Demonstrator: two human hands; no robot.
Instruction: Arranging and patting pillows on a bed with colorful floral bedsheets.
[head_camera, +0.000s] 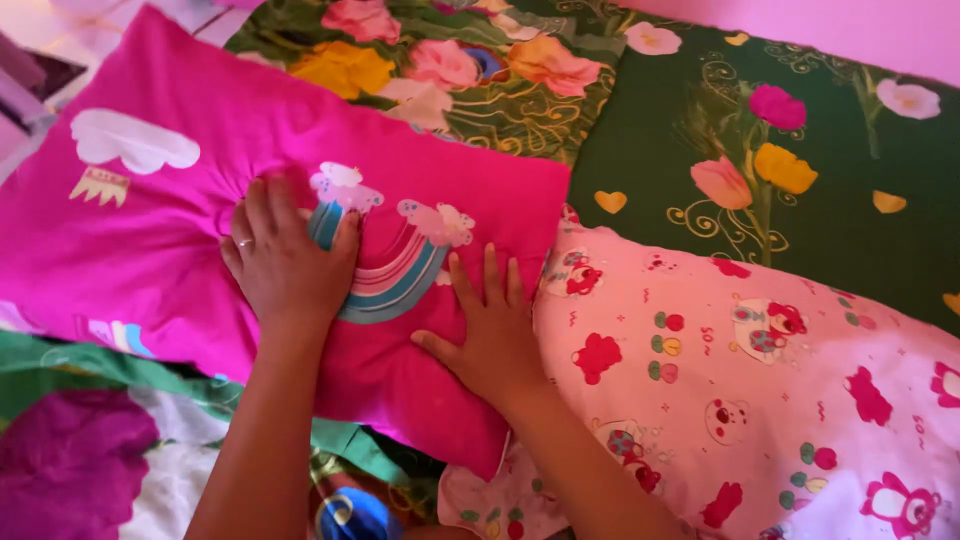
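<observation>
Magenta pillow (200, 230) lies across the bed's (850, 200) near-left corner, and my left hand (285, 262) and right hand (490, 335) press flat on it, fingers spread, gripping nothing, beside the pink pillow (760, 400).

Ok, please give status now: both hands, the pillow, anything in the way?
Left hand and right hand flat, open on bright pink rainbow-print pillow. Light pink bear-print pillow touching its right edge. No grip.

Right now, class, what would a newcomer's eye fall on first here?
Both hands press flat on the magenta pillow at centre left: the left hand beside its rainbow print, the right hand near its right edge. A pale pink pillow lies lower right, touching it.
</observation>
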